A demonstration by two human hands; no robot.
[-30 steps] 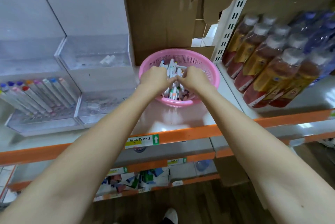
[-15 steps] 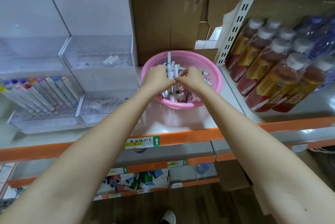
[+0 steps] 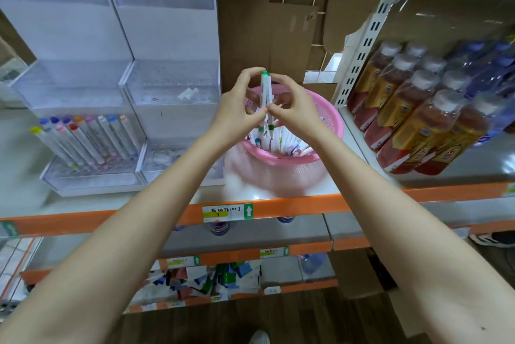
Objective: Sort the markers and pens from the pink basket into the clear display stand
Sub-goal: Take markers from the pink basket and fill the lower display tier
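I see the basket [image 3: 331,131] on the shelf [image 3: 16,154], just right of the display stand [image 3: 167,37] and left of the bottles [image 3: 418,109] lying on the neighbouring rack. A row of markers [image 3: 92,140] leans in the stand's lower left compartment. Above the basket, the left hand [image 3: 237,109] and right hand [image 3: 295,112] meet, holding two markers [image 3: 264,90] upright over the loose pens [image 3: 289,145] inside. Cardboard [image 3: 278,9] stands behind.

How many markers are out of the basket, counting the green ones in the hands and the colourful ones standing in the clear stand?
Green-capped markers, pinched by the left hand and the right hand above the pink basket: 2
Colourful markers standing in the clear display stand: 11
Total: 13
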